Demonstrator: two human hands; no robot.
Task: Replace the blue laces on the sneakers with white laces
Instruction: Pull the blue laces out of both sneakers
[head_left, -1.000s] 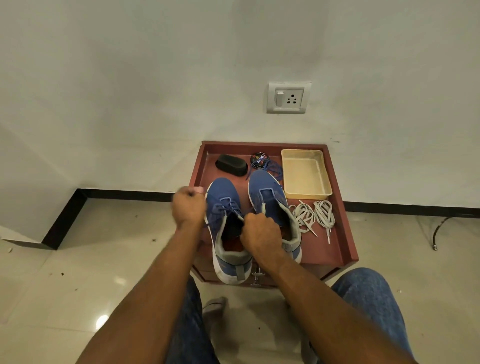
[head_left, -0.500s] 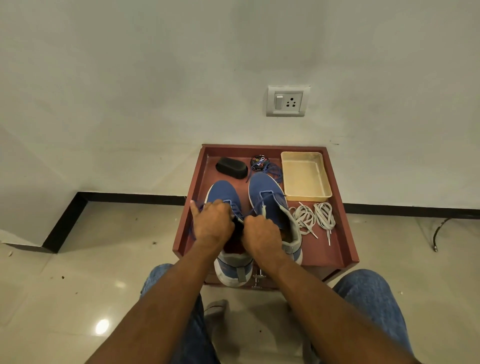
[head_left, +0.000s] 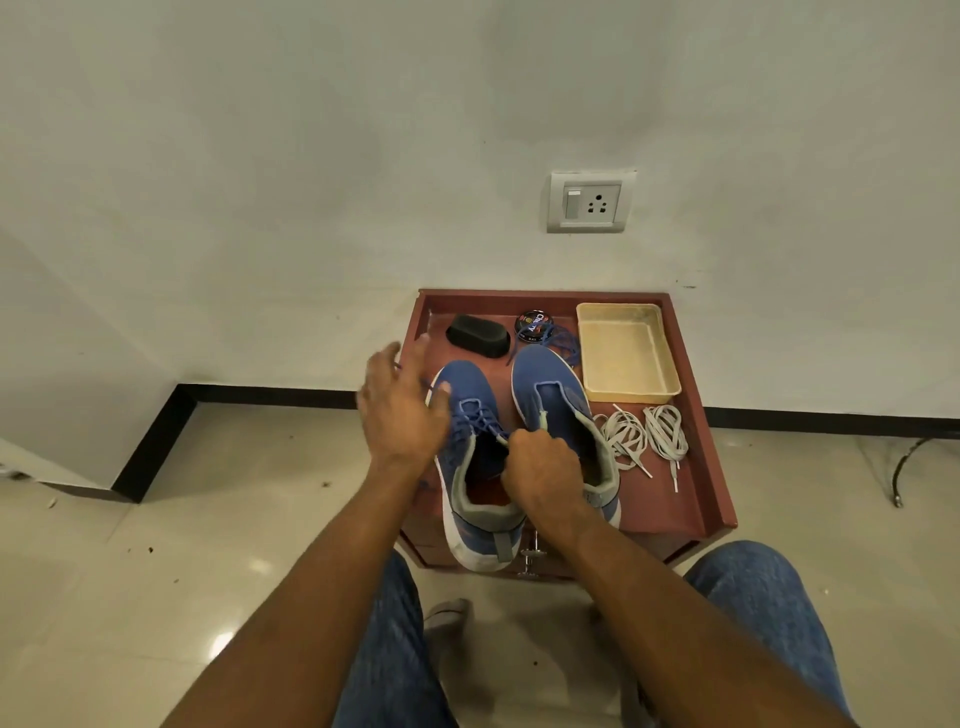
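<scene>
Two blue sneakers stand side by side on a red-brown cabinet top (head_left: 698, 467). The left sneaker (head_left: 462, 525) still has a blue lace (head_left: 480, 418) in its front eyelets. My left hand (head_left: 400, 415) is raised over its left side, fingers spread and blurred, with a strand of that lace running to the thumb. My right hand (head_left: 540, 467) grips the left sneaker's collar by the tongue. The right sneaker (head_left: 550, 387) has bare eyelets. A loose blue lace (head_left: 563, 343) lies behind its toe. Two coiled white laces (head_left: 626, 436) (head_left: 666, 431) lie right of the shoes.
A cream plastic tray (head_left: 628, 387) sits at the back right, with a black block (head_left: 478, 335) and a round polish tin (head_left: 530, 325) at the back. The cabinet top has a raised rim. My knees in jeans flank the cabinet. A wall socket (head_left: 589, 202) is above.
My left hand, which was down at the left sneaker's laces half a second ago, has swung up and to the left with its fingers spread. My right hand stays on the shoe.
</scene>
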